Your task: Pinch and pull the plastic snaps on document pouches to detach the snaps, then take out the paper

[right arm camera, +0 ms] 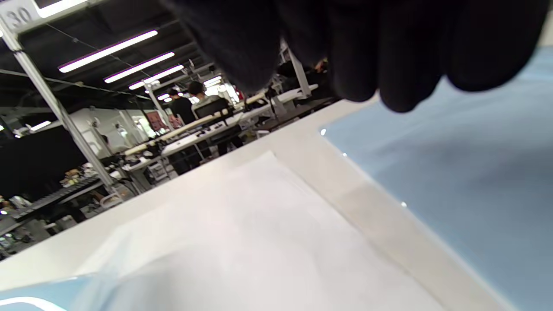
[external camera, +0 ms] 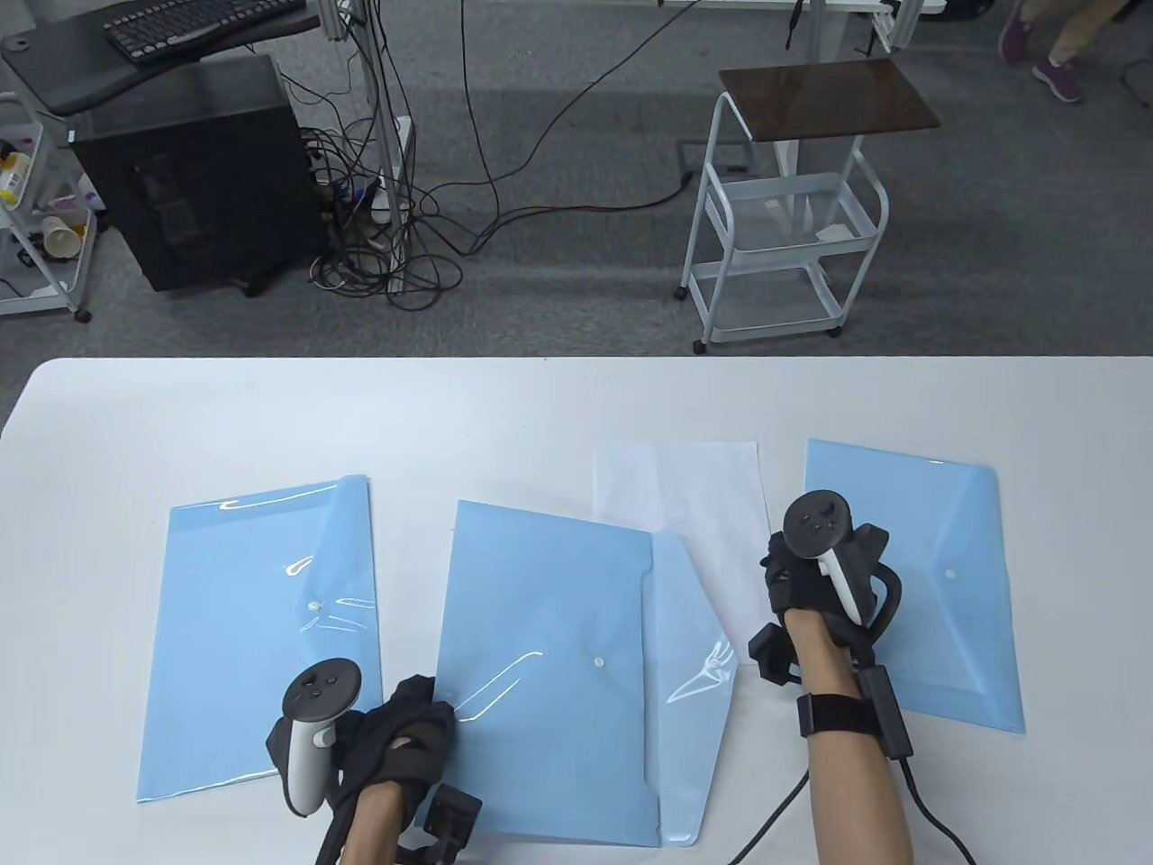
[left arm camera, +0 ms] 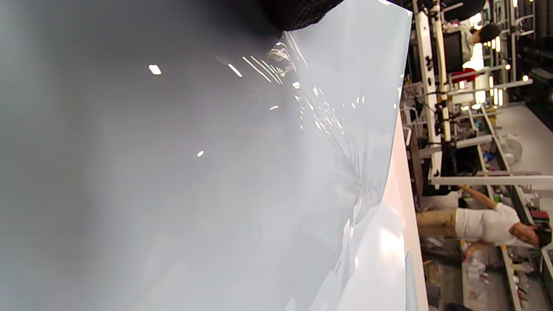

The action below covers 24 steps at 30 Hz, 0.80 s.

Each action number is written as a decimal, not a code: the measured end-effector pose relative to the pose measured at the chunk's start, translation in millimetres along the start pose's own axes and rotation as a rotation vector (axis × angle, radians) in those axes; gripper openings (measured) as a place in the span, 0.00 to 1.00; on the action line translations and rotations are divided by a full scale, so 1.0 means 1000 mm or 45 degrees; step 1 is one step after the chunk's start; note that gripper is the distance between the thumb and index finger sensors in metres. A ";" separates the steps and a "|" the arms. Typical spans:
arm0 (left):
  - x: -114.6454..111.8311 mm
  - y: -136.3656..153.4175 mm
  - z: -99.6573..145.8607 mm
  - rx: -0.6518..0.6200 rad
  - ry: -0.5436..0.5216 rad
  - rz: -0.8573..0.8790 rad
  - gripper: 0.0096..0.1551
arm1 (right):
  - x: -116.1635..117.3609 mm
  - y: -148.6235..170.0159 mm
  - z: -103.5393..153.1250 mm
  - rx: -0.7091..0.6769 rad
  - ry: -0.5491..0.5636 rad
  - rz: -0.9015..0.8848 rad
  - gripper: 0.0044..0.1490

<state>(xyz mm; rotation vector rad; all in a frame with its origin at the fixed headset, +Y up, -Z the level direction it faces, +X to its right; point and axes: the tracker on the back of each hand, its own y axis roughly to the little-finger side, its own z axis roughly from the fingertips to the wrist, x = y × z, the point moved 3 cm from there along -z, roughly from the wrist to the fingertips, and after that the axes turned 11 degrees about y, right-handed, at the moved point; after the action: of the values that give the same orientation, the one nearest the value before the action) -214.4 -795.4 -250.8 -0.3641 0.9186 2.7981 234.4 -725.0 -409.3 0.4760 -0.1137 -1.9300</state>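
Observation:
Three light-blue document pouches lie on the white table (external camera: 540, 405). The middle pouch (external camera: 549, 667) has its flap (external camera: 694, 631) open to the right, and its snap (external camera: 599, 662) is undone. A white paper sheet (external camera: 685, 523) lies flat just behind that flap. My left hand (external camera: 410, 730) curls on the middle pouch's left edge and holds it; the left wrist view shows the pouch (left arm camera: 216, 172) close up. My right hand (external camera: 793, 577) hovers at the paper's right edge with relaxed fingers (right arm camera: 367, 52) that hold nothing. The left pouch (external camera: 261, 631) and right pouch (external camera: 919, 577) are snapped closed.
Beyond the table's far edge stand a white trolley (external camera: 784, 225) and a black computer case (external camera: 189, 171) amid floor cables. People work at benches in the distance (left arm camera: 484, 222). Bare table (right arm camera: 345, 181) shows between the paper (right arm camera: 259, 233) and the right pouch (right arm camera: 466, 181).

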 end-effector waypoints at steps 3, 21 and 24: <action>-0.001 -0.001 0.001 -0.004 -0.001 -0.006 0.27 | -0.008 0.002 0.013 -0.046 -0.085 -0.127 0.41; -0.002 0.003 -0.001 0.011 -0.022 -0.031 0.27 | 0.028 0.003 0.082 -0.066 -0.744 -0.573 0.40; -0.003 0.003 -0.001 0.015 -0.021 -0.032 0.27 | 0.025 -0.010 0.090 -0.124 -0.774 -0.604 0.36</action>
<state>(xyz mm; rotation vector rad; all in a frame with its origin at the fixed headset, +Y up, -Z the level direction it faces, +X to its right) -212.1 -798.0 -248.9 -0.3485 0.9202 2.7675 183.5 -755.8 -337.3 -0.1854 -0.3189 -2.4825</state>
